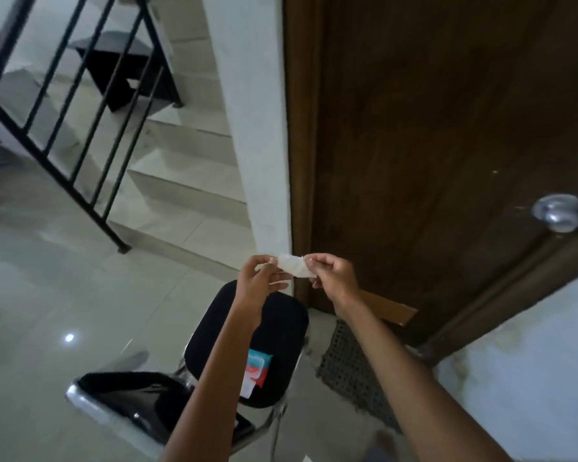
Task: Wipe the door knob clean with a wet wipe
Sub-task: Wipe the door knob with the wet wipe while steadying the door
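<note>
Between left hand (257, 278), right hand (331, 274): rumpled white wipe (294, 266)

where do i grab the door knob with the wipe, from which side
Cup the rounded head of the door knob, which stands out from the door face, so come straight from the front. The right hand is nearer, so it probably suits. First spread the wet wipe, pinched between it and the left hand, over the palm.

wipe (294, 265) between both hands, above chair (282, 315) | packet (257, 370) on chair seat | door knob (558, 212) far right
</note>
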